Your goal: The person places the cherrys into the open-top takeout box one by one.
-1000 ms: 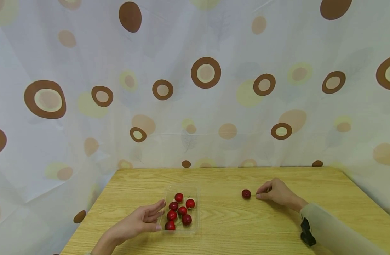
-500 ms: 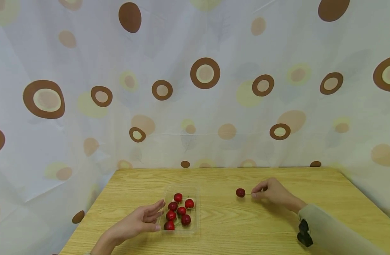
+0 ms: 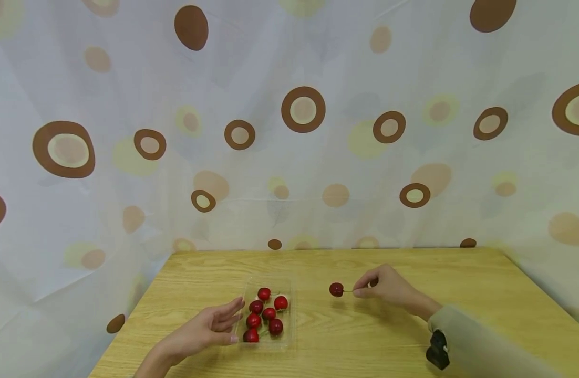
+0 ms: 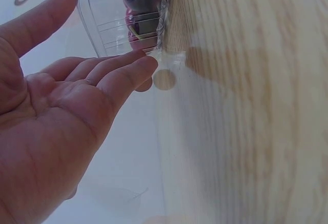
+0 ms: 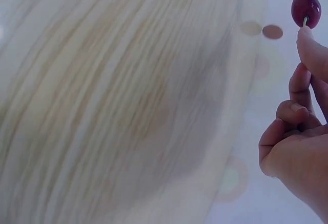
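Left hand (image 3: pixel 202 329): fingers straight, relaxed, tips touching the near left wall of the clear tray (image 3: pixel 291 310). Tray holds six cherries (image 3: pixel 266 314), just beyond those fingertips. Right hand (image 3: pixel 386 286): thumb and forefinger pinch the stem of one cherry (image 3: pixel 336 289), fruit just left of the fingertips, between hand and tray. Judgement: six in; this one not yet in.

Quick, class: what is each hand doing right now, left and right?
Left hand: open, straight fingers resting against the clear tray of cherries.
Right hand: pinching the stem of a single cherry.
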Motion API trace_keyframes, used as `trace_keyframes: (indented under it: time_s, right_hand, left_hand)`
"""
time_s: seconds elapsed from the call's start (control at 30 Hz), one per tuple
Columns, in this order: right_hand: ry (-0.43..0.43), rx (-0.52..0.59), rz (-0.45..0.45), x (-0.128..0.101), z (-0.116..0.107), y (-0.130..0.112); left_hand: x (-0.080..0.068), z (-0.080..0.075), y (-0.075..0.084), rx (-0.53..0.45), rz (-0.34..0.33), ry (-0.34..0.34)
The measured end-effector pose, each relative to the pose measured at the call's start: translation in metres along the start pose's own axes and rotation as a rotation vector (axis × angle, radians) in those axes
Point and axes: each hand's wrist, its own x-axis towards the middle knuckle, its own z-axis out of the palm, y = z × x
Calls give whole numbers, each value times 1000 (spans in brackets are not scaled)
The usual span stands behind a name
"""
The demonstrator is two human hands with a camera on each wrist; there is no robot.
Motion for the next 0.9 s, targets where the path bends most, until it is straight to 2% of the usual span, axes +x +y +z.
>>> trace_keyframes:
  time_s: [0.3,0.9]
  right_hand:
    - [-55,40,-43,13,29,-30]
    - [-137,69,-133,42,100,-83]
  left_hand:
    - [-1,-1,0,8,-2,-6]
    - [1,-1,-1,6,-6,4]
